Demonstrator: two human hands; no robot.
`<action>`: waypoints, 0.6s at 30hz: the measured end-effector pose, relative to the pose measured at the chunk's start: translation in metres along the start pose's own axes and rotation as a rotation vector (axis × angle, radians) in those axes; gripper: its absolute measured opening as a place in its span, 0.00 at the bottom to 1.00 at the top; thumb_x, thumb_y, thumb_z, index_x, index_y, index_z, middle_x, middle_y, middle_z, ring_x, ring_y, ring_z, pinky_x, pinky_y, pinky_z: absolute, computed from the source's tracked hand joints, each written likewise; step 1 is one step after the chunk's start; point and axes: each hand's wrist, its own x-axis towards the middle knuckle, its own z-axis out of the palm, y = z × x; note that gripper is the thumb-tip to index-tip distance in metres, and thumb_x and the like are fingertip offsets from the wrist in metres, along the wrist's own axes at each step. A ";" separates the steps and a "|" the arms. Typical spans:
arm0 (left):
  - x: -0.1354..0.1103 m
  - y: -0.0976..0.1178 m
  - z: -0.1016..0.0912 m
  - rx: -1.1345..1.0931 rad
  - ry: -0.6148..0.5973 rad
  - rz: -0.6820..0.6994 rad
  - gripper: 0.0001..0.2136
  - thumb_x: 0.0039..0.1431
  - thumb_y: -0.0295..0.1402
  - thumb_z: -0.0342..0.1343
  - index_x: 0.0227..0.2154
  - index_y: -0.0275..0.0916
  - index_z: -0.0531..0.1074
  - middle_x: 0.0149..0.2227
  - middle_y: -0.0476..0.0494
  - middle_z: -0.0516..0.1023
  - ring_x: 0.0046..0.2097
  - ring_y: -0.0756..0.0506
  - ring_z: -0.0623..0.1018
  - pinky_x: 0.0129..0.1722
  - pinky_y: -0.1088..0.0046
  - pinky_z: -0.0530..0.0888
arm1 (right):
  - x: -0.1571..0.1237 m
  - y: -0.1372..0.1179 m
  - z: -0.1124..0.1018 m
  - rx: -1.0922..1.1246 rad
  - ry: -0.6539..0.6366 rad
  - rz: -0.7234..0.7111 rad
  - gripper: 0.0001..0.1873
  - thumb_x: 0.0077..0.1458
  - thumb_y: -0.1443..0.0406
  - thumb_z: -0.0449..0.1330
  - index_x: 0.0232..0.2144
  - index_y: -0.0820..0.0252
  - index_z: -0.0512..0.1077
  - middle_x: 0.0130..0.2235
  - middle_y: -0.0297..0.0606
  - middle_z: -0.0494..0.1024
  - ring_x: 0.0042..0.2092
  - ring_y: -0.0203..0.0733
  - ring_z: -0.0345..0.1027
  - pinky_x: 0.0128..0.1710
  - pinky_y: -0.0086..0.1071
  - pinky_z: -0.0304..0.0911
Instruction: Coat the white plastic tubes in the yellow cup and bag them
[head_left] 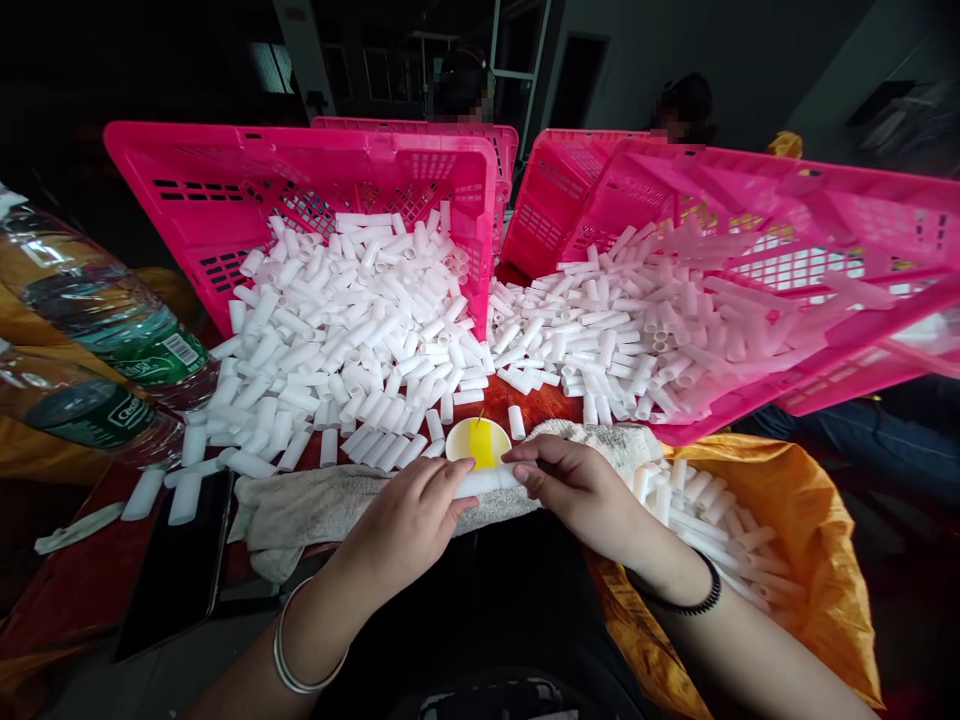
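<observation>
My left hand and my right hand are both closed on one white tube piece, held level between them over a pale towel. Just beyond the tube stands a small white cup with yellow liquid and a thin stick in it. Two heaps of white tubes spill from tilted pink crates, the left crate and the right crate.
An orange bag at my right holds several more white tubes. Two plastic bottles lie at the left. A dark phone rests by the towel. Two people sit behind the crates.
</observation>
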 end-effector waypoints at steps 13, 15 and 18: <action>-0.004 0.011 -0.003 -0.041 -0.185 -0.123 0.07 0.68 0.32 0.48 0.45 0.39 0.68 0.39 0.43 0.79 0.40 0.44 0.79 0.38 0.66 0.77 | 0.014 -0.010 0.002 -0.318 -0.153 -0.270 0.12 0.67 0.63 0.52 0.34 0.59 0.72 0.34 0.39 0.77 0.35 0.38 0.71 0.36 0.31 0.66; -0.006 0.014 0.003 0.001 -0.150 -0.110 0.09 0.69 0.34 0.47 0.47 0.38 0.68 0.40 0.40 0.78 0.40 0.42 0.78 0.39 0.63 0.76 | 0.015 -0.005 0.009 -0.396 -0.084 -0.256 0.16 0.68 0.61 0.49 0.30 0.59 0.69 0.29 0.37 0.75 0.30 0.37 0.68 0.32 0.30 0.63; -0.007 0.021 0.012 -0.029 -0.123 -0.135 0.10 0.69 0.34 0.45 0.45 0.37 0.68 0.40 0.38 0.78 0.40 0.40 0.77 0.39 0.61 0.75 | 0.013 0.005 0.021 -0.452 0.041 -0.261 0.20 0.69 0.61 0.45 0.24 0.57 0.63 0.22 0.33 0.68 0.23 0.35 0.62 0.26 0.29 0.57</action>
